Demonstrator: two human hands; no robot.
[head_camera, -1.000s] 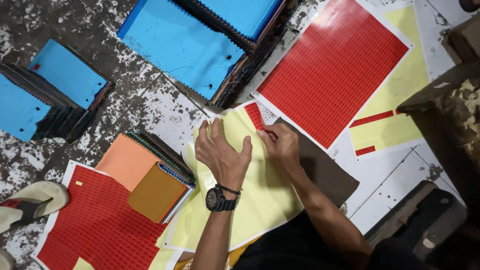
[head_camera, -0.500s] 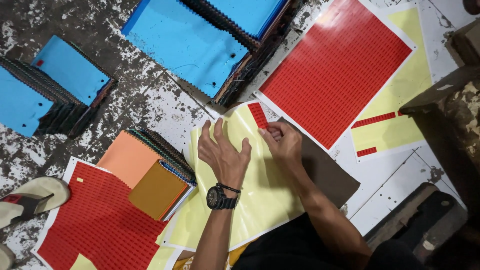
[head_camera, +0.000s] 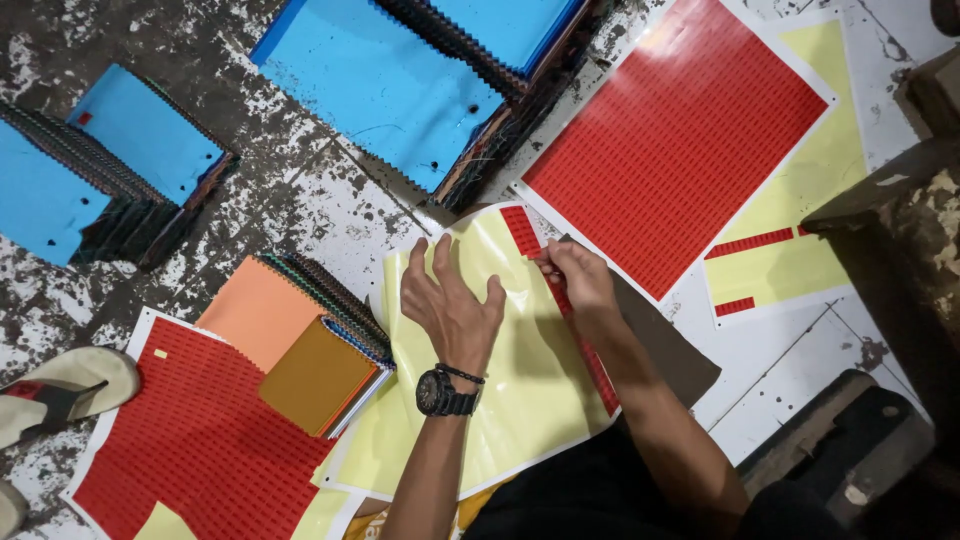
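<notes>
Yellow glossy backing sheet (head_camera: 500, 400) lies on the paint-spattered floor (head_camera: 300, 200), beside orange spiral notebooks (head_camera: 300, 350). Left hand (head_camera: 455, 305), wristwatch on, presses it flat, fingers spread. Right hand (head_camera: 580, 280), wrist bent down, has fingers pinching a red sticker strip (head_camera: 590, 360) along the sheet's edge.

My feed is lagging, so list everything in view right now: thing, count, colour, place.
yellow backing sheet: one, pale yellow, centre, under both hands
red sticker strip: one, red, along that sheet's right edge
full sticker sheet: one, red, upper right
nearly used sheet: one, yellow with a few red strips, far right
part-used sheet: one, red, lower left
swatch books: several stacks, blue covers, top and left
orange swatch books: small stack, left of centre
sandal: one, beige, left edge
left hand: flat on the yellow sheet, black watch
right hand: fingertips pinching the strip's top
</notes>
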